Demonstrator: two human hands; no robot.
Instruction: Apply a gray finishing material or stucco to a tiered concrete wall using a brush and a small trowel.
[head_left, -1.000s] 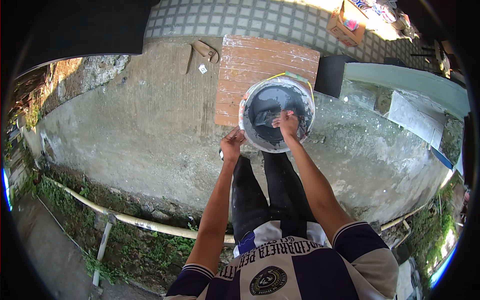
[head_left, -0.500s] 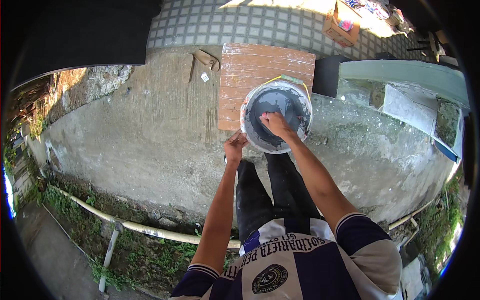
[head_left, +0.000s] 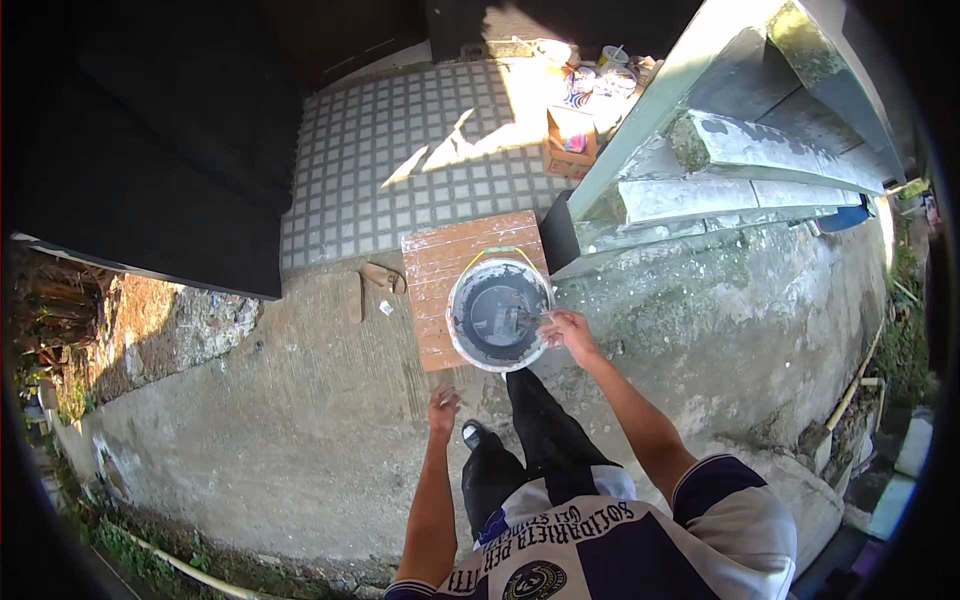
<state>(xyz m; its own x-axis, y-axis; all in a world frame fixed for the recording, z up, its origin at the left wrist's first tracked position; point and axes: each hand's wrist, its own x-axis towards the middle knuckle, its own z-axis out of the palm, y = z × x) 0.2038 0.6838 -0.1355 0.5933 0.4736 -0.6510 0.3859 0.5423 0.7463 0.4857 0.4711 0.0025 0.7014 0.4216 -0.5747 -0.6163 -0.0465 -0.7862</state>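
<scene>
A white bucket (head_left: 458, 300) with grey paste inside and a yellow handle rests on a brown plank board (head_left: 425, 270). A flat grey tool (head_left: 505, 322) lies in the paste, its details unclear. My right hand (head_left: 564, 332) is at the bucket's right rim, fingers apart and loosely bent; whether it touches the rim is unclear. My left hand (head_left: 443, 405) hangs below the bucket's lower left, away from it, with loosely spread fingers and nothing visible in them.
Brown sandals (head_left: 380, 280) lie left of the board. Beyond is a tiled floor (head_left: 350, 170) with a cardboard box (head_left: 560, 150) and assorted items. Concrete steps (head_left: 690, 195) rise at right. A dark structure (head_left: 150, 150) stands at upper left, and pipes (head_left: 200, 575) run along the lower edge.
The view has swung upward, showing more tiled floor and steps. My left hand has left the bucket's rim. My right hand has come out of the bucket to its right rim.
</scene>
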